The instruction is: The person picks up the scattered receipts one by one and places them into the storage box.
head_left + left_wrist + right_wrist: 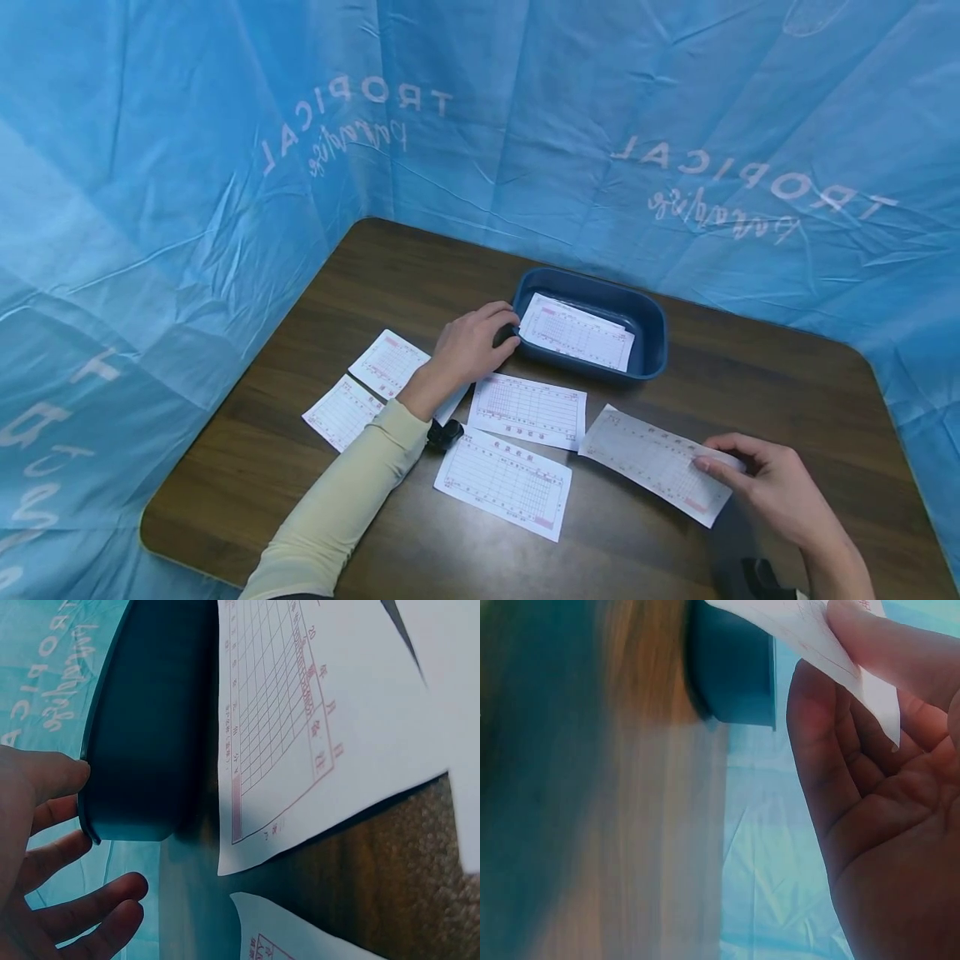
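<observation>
My right hand (772, 483) pinches the right end of a printed paper form (652, 458) between thumb and fingers, tilted up above the table. In the right wrist view, the thumb (892, 645) lies on the sheet's face with the fingers behind it. At the left end of the dark blue plastic bin (652, 333), my left hand (474, 342) holds the rim, thumb on one side and fingertips on the other in the left wrist view. Inside the bin lie a few overlapping forms (573, 333).
Several more forms lie flat on the brown wooden table (247, 500): one form (528, 410) before the bin, another form (504, 482) nearer me, and others (343, 412) at the left, partly behind my left arm. A blue printed curtain (480, 167) hangs along the table's far and left edges.
</observation>
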`<state>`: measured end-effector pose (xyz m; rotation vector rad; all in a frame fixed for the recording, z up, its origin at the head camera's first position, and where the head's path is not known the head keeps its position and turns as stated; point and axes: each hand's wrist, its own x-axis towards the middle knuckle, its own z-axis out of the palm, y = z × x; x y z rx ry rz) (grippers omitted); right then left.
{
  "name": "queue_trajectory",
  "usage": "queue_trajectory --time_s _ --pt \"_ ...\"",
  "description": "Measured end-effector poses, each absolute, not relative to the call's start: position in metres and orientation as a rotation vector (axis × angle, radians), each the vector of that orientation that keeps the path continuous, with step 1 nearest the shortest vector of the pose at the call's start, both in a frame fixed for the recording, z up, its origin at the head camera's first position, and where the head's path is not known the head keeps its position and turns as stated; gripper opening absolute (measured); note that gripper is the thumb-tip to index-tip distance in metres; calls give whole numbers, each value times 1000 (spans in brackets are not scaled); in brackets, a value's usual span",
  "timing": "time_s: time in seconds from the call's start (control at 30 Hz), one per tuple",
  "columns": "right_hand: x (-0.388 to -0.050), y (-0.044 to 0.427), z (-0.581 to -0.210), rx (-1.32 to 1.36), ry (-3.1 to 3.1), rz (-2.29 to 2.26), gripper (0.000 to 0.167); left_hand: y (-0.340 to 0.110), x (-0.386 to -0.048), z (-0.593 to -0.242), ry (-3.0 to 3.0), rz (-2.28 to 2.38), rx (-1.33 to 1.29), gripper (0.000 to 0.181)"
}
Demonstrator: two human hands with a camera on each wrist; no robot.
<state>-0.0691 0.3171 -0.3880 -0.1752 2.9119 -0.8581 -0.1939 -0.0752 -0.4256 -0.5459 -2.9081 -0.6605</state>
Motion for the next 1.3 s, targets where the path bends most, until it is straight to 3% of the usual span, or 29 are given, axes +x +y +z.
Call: queue_trajectory --time_s 1.3 --pt "-98 322 -375 -241 3043 -877 29 -77 -195 -428 -2868 -696 -568 33"
